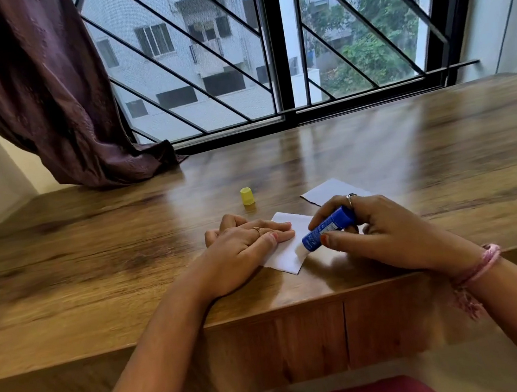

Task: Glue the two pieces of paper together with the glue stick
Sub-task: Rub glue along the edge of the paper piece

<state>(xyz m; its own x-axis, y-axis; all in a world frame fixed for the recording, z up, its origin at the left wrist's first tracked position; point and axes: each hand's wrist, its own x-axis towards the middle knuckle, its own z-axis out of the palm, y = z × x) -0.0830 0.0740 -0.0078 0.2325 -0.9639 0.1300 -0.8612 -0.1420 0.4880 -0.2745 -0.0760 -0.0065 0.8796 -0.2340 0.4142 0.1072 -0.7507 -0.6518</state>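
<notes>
The desk [377, 152] runs broad under the barred window [275, 40], and all the work sits at its near edge, probably so both forearms can rest there; a dark curtain [46, 92] hangs down onto its far left corner. The left hand [244, 247] lies flat, fingers straight, on the left part of the near paper [287, 255], apparently to pin the sheet so it will not slide under the rubbing. The right hand [378, 232] has its grip curled round the blue glue stick [328, 227], thumb below and fingers above; the stick slants down to the left so its lower end meets the paper near the right edge, which suggests glue is being spread there. The second paper [329, 190] lies just beyond the right hand, apart from the first, likely waiting to be pressed on. The yellow cap [246, 195] stands upright farther back, off the stick and clear of both sheets.
</notes>
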